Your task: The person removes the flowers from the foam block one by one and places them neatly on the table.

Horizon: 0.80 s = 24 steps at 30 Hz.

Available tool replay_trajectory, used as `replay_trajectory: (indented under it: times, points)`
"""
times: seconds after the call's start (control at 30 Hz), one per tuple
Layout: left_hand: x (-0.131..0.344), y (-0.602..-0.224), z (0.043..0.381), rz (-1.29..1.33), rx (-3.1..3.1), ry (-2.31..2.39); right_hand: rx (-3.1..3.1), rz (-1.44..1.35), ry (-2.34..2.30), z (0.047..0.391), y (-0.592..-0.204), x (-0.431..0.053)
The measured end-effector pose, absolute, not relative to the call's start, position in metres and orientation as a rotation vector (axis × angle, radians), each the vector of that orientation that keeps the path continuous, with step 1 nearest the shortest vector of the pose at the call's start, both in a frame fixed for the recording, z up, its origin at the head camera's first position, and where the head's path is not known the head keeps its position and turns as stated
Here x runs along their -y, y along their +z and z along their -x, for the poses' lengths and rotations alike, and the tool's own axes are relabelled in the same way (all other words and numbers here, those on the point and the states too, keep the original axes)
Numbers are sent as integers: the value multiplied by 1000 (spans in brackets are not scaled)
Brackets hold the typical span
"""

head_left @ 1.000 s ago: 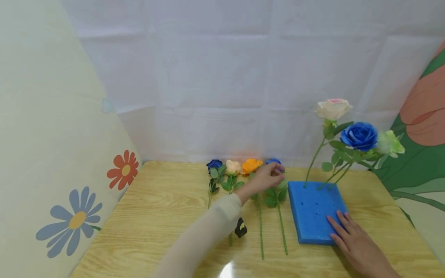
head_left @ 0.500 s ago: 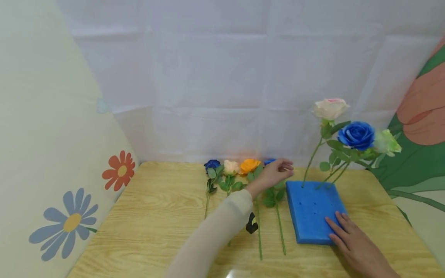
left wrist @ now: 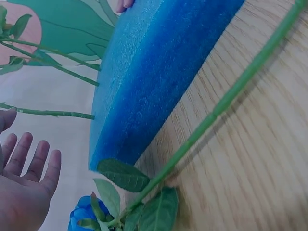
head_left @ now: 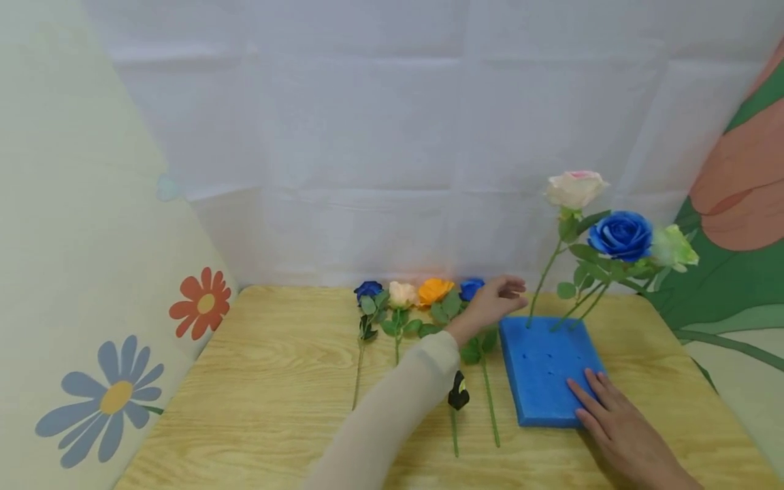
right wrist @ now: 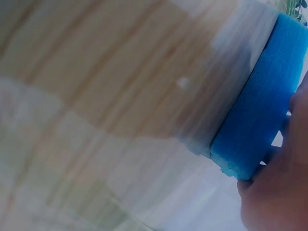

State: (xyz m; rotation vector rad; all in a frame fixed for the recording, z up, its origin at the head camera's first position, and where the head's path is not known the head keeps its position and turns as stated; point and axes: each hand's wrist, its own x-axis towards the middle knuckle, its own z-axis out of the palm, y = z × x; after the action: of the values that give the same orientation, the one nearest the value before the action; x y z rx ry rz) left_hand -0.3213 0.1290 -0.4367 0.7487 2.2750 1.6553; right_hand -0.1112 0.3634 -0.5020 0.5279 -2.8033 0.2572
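Note:
My left hand hovers beside the stem of a white-pink rose, its fingers loosely bent and nothing held in them. In the left wrist view the thumb overlaps that stem, and the palm is bare. The rose stands upright in a blue foam block, along with a blue rose and a pale green flower. My right hand rests on the block's near right corner, fingers extended over its top. Small holes dot the block's face.
Lying on the wooden table are a dark blue rose, a peach rose, an orange rose and another blue rose. A white cloth hangs behind the table.
My left hand has moved right, from above the lying blue rose to the white-pink rose's stem, uncovering the blue bloom. The right hand stays on the block. The head view has shifted slightly.

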Motion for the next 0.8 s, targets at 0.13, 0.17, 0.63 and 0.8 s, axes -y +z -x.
replay_trajectory:
  times: [0.13, 0.17, 0.63, 0.8]
  points:
    - [-136, -438, 322, -756, -2252, 1685, 2778, -542, 247, 112, -502, -364]
    - [-138, -438, 323, -761, -2246, 1690, 2786, -533, 256, 112, -502, -364]
    - [-153, -435, 320, -755, -2230, 1686, 2919, -403, 400, 112, -495, -360]
    - [-159, -440, 320, -786, -2252, 1686, 2906, -413, 396, 112, -496, -360]
